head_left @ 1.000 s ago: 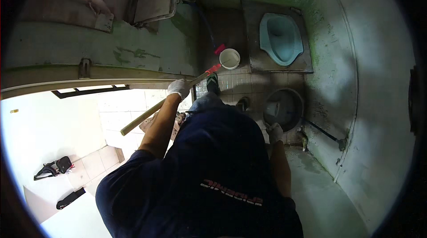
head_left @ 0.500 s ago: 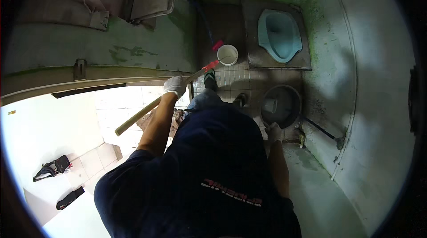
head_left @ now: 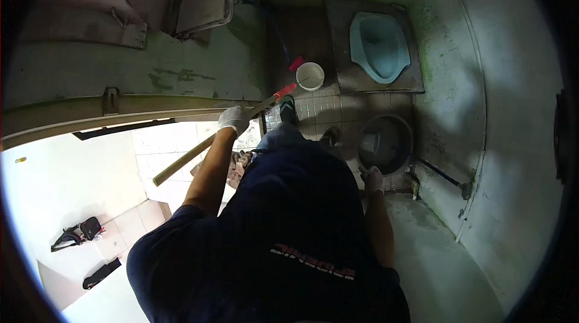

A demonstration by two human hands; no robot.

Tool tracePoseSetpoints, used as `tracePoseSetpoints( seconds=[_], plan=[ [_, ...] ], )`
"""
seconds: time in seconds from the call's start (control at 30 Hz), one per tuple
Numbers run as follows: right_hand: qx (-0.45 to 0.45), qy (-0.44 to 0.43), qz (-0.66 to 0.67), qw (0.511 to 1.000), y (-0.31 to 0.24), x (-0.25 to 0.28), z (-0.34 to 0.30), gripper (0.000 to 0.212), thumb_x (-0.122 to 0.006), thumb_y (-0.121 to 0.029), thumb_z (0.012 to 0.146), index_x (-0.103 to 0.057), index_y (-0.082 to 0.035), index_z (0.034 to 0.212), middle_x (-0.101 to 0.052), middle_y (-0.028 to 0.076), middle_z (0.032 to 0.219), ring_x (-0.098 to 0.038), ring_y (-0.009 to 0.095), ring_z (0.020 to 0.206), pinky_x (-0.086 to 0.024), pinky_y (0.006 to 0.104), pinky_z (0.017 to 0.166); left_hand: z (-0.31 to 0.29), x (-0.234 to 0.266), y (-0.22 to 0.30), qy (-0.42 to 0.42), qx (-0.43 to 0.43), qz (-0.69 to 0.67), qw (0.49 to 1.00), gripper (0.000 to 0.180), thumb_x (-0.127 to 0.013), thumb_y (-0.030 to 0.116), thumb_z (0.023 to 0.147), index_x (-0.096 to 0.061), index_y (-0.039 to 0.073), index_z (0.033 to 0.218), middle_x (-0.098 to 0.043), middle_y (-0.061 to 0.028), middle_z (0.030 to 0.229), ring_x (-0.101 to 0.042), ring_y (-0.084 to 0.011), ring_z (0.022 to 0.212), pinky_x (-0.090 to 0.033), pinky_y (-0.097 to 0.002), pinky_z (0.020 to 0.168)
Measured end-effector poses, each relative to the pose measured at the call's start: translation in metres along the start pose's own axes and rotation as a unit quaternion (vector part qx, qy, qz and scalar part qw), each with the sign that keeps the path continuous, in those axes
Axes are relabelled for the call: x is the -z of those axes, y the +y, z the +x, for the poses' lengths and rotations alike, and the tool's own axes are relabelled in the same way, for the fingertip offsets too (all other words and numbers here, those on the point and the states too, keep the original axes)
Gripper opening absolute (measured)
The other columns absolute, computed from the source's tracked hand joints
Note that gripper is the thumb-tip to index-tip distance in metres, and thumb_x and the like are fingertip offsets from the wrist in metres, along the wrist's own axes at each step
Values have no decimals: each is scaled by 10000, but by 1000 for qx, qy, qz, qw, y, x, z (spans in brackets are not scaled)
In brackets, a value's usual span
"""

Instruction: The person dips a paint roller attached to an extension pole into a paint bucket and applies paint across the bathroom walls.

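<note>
My left hand (head_left: 234, 120), in a white glove, is wrapped round a long pale pole (head_left: 192, 159). The pole slants from the doorway side up to the right. Its red far end (head_left: 286, 90) lies beside a white bucket (head_left: 310, 85), and a thin wire-like piece reaches over the bucket's opening. My right hand (head_left: 374, 179), gloved too, is closed at the near rim of a large dark round tub (head_left: 410, 153); its fingertips are partly hidden. Inside the tub is a pale dipper-like container (head_left: 370, 142).
A light-blue squat toilet (head_left: 380, 51) is set in a raised slab at the far right. Behind the bucket lie a red piece (head_left: 295, 63) and a blue hose (head_left: 278, 28). A pipe with a tap (head_left: 464, 190) runs along the right wall. A crumpled brown cloth (head_left: 240, 167) lies by the doorway.
The view has shifted slightly. Both hands keep their grips, and the pole's red end stays beside the bucket.
</note>
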State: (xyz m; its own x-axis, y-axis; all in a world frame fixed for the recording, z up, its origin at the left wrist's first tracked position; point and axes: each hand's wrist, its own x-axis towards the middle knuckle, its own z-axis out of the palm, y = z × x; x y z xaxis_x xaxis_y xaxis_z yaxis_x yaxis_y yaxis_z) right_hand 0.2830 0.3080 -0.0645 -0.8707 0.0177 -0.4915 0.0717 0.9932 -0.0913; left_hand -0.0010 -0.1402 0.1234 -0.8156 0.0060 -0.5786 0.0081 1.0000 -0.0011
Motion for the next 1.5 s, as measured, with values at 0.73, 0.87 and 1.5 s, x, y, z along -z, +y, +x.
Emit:
tracePoseSetpoints(
  seconds=[0.73,0.87,1.5],
  plan=[
    [-74,111,354,926,34,-85,36,660,-693,-656,682,-584,-4,690,-610,110,697,-604,256,645,-493,397,619,-3,5,10,-37,28,-2,999,330,-467,262,861,-691,51,980,-658,-243,973,-645,-386,945,-510,-466,808],
    [-125,58,168,976,15,-39,31,480,-767,-474,700,-624,-18,749,-629,115,694,-632,248,674,-509,394,634,-16,12,19,-27,25,16,999,317,-473,275,880,-693,63,964,-665,-224,969,-655,-375,920,-519,-463,789],
    [-301,21,820,487,29,-81,43,113,-494,-60,827,-522,-145,756,-464,-2,628,-477,144,565,-401,315,506,-16,9,4,-33,11,34,999,341,-441,265,882,-692,52,971,-666,-228,967,-655,-377,922,-515,-472,800]
  ],
)
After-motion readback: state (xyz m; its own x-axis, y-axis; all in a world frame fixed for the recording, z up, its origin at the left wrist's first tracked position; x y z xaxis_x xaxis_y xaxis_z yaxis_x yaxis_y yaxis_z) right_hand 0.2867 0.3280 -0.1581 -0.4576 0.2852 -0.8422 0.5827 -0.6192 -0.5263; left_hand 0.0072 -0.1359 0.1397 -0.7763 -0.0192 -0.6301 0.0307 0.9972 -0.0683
